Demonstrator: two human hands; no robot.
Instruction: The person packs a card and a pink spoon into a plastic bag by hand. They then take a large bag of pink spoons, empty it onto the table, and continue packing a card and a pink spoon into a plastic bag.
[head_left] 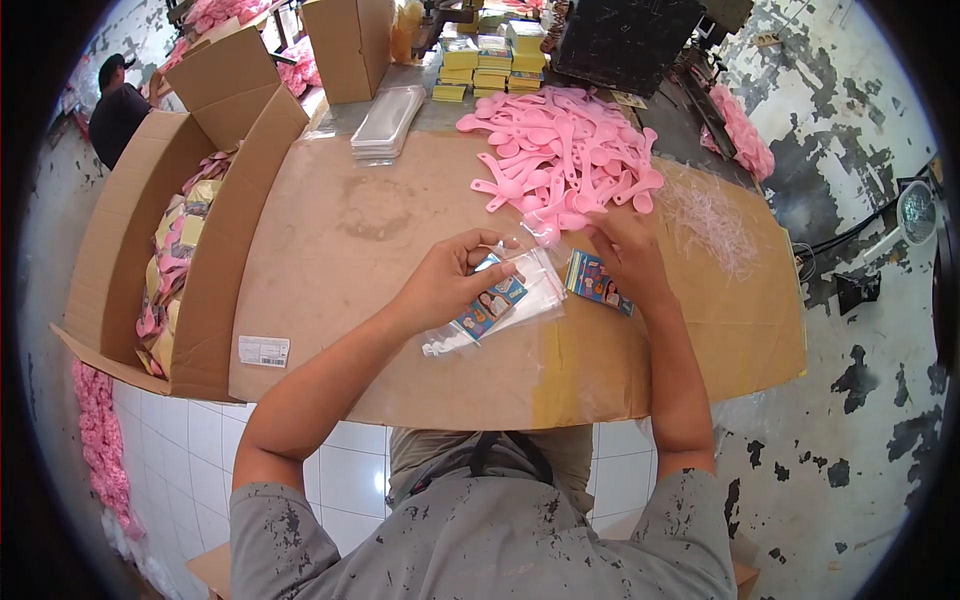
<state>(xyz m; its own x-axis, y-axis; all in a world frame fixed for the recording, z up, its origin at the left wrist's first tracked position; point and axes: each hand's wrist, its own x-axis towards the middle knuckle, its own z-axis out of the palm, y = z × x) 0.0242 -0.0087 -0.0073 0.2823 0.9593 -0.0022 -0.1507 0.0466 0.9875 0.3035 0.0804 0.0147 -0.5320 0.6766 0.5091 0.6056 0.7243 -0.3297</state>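
Observation:
My left hand (468,272) is closed on a small clear plastic bag, and a blue printed card (492,303) shows at its fingers. Under and beside it lie more clear bags (540,286) with a red line near the edge. My right hand (628,250) is at the near edge of a heap of pink plastic spoons (570,150), its fingertips bent down beside a spoon; whether they grip it is hard to tell. Just below that hand sits a small stack of blue printed cards (598,284), partly covered by the wrist.
An open carton (215,270) with pink and yellow packed items stands at the left. Clear bags (388,118) and stacked cards (492,62) are at the back. Thin plastic strips (712,222) lie right of the spoons. A person (120,112) is at the far left.

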